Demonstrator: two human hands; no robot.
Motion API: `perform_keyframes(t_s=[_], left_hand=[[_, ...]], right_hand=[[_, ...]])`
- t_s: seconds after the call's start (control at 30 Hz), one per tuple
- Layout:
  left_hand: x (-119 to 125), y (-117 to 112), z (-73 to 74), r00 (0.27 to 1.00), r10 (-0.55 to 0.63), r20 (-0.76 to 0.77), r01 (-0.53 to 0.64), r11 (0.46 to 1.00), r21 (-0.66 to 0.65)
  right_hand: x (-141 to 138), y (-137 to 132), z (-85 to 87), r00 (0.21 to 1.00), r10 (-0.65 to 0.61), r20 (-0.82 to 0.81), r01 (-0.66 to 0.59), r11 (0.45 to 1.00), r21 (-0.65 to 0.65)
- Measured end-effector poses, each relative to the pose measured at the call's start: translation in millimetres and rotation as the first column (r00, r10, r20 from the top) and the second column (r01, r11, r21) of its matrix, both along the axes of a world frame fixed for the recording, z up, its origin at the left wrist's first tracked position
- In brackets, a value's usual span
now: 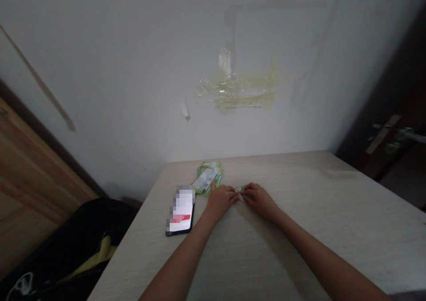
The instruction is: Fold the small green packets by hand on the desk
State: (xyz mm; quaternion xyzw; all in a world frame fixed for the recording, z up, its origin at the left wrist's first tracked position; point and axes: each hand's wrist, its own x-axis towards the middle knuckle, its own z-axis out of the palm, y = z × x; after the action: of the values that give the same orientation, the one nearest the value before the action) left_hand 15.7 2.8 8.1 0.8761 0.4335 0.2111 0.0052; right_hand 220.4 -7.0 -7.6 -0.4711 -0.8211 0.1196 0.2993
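Both forearms are angled inward across the bench [316, 194], wrists bent slightly. A small pale-green piece [240, 189], partly hidden, is pinched between the curled fingers of the left hand [221, 200] and right hand [261, 200], nearer the far edge. Green cards [208, 177] are piled toward the far-left corner; a phone [182, 210] is laid along the left edge.

The left forearm [186, 254] and right forearm [319, 250] are bare and smooth in outline, tapering towards slim wrists [209, 217]. The left hand [220, 200] and right hand [261, 201] are bare too, with slender fingers [252, 186]; the nails are too small to make out.
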Motion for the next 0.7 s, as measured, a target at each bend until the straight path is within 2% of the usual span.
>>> perform_keyframes(t_s=[0.3, 0.7], left_hand=[[4.3, -3.0, 2.6, 0.998, 0.043, 0.048, -0.041, 0.999, -0.029], [9.8, -6.7, 2.5, 0.995, 0.083, 0.059, -0.082, 0.996, -0.020]], right_hand=[[0.1, 2.9, -2.3, 0.984, -0.047, -0.169, 0.037, 0.997, -0.065], [-3.7, 1.8, -3.4, 0.990, -0.082, -0.116, 0.079, 0.996, -0.028]])
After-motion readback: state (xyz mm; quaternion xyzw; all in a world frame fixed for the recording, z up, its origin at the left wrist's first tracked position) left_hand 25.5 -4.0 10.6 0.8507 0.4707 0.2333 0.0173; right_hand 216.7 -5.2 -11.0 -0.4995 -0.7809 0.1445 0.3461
